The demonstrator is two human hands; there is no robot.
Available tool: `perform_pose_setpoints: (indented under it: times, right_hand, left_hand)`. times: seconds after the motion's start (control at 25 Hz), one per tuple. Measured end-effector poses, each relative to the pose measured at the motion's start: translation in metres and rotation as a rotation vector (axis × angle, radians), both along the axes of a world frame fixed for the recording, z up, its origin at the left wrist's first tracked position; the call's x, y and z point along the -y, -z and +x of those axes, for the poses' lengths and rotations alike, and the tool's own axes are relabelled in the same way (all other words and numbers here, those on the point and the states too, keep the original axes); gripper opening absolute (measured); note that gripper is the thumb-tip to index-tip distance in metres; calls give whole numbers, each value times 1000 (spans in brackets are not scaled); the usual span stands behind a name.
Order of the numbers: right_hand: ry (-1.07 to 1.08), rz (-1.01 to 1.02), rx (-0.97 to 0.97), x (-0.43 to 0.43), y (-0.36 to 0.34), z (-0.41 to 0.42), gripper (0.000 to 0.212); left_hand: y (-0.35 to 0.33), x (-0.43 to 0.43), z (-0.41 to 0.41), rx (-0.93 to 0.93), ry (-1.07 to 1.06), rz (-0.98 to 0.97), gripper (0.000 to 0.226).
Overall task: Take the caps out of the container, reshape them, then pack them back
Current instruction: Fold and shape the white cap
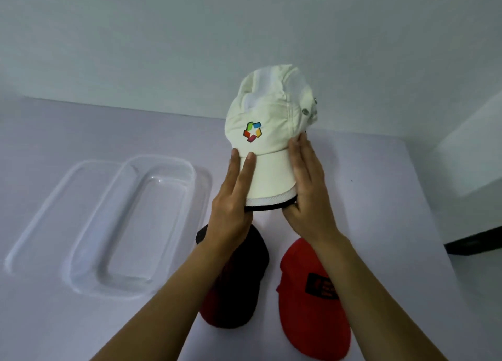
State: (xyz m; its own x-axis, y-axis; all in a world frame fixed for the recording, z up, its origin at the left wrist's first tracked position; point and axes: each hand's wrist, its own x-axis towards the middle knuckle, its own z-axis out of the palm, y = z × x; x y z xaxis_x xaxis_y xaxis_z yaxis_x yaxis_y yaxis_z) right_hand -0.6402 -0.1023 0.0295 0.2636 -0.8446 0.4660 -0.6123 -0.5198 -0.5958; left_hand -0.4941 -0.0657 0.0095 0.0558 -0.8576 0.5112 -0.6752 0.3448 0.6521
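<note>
White cap aloft — brim points toward person, crown away; left hand, right hand pinch brim sides.

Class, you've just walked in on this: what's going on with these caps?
A person holds a white cap up over the table, with the left hand and the right hand gripping its brim, likely shaping it. A dark cap and a red cap lie on the table below the arms. The clear container sits to the left with no cap in it, so packing has not begun.
</note>
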Motion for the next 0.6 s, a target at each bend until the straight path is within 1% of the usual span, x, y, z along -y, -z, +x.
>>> perform_pose_setpoints:
  times: [0.08,0.2,0.28,0.32,0.4,0.48,0.56,0.6]
  right_hand:
    - [-23,-15,-42,-13,-7,-3,82]
    - [-12,-25,-107,-24,-15,-11,93]
    - [-35,-15,-116,-30,-18,-16,93]
    - [-58,11,-84,-34,-20,-17,91]
    - [-103,134,62,-41,-21,-16,86]
    - [-135,321,266,-49,-25,-12,85]
    - [-194,515,454,-56,-24,-5,82]
    - [-218,573,528,-59,-22,-4,78]
  left_hand:
    - [1,-13,-2,-7,2,-68,94]
    - [1,-30,-5,-2,-6,-80,96]
    - [1,-40,-6,7,-5,-87,99]
    - [1,-44,-8,-3,0,-81,98]
    - [-2,-50,-17,-92,-36,-23,84]
    - [-5,-57,-34,-210,-133,17,69]
    - [-7,-62,-48,-301,-205,10,67]
    - [-8,-63,-52,-321,-211,-4,63]
